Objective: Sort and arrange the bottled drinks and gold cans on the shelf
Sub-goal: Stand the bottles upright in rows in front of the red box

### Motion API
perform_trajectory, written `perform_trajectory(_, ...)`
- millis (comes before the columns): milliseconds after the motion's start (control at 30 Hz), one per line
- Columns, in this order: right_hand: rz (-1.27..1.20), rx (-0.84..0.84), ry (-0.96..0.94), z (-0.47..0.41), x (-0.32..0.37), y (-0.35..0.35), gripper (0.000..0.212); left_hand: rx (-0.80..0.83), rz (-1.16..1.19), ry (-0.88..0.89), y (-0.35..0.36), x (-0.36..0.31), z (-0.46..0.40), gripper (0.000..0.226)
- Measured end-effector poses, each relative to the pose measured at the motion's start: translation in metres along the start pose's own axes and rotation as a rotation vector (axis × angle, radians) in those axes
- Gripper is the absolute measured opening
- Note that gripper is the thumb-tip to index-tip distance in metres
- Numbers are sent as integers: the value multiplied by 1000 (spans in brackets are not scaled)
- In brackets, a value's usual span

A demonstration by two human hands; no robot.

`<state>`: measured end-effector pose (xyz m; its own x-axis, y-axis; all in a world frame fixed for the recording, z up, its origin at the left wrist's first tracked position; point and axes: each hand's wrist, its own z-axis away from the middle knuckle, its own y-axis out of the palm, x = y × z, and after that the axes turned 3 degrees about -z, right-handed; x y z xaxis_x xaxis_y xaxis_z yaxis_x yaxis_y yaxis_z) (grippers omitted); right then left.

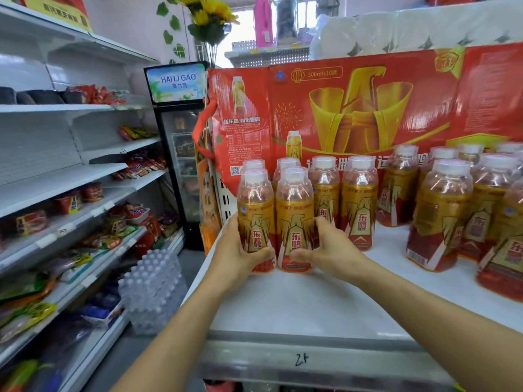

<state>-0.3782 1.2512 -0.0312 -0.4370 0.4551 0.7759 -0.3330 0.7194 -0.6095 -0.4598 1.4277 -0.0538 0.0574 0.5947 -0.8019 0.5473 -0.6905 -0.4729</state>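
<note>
Bottles (294,216) upright on shelf (311,301), carton (368,108) behind.

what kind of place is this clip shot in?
Most likely a small grocery or convenience store: snack-stocked shelving, a glass-door drinks fridge, and a red drink carton behind rows of bottles on a white shelf.

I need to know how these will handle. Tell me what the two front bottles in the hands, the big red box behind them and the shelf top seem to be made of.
Front bottles: clear glossy plastic, going by the see-through domed tops; printed film labels, white caps.
Red box: printed cardboard with a slight sheen; creases and folded edges show.
Shelf top: smooth matte white, probably painted metal, though that is uncertain.
</note>
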Motion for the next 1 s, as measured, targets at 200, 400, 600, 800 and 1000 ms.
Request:
perform_trajectory(200, -1, -10, 18, -2, 2, 5, 54, 25, -1, 18, -3, 1, -4, 59)
perform_trajectory(400, -6, 6, 36, 6, 6, 6, 60, 46, -6, 4, -6, -6, 2, 66)
perform_trajectory(600, 241, -199, -152, 41, 5, -5, 82, -194, -246, 121, -1, -30, 39, 95)
perform_trajectory(800, 291, -397, -270, 64, -24, -39, 59, -117, -217, 333, 41, -63, 52, 73)
perform_trajectory(1000, 245, -734, -327, 87, -61, -104, 37, 133, -104, 271, 105, -102, 45, 73)
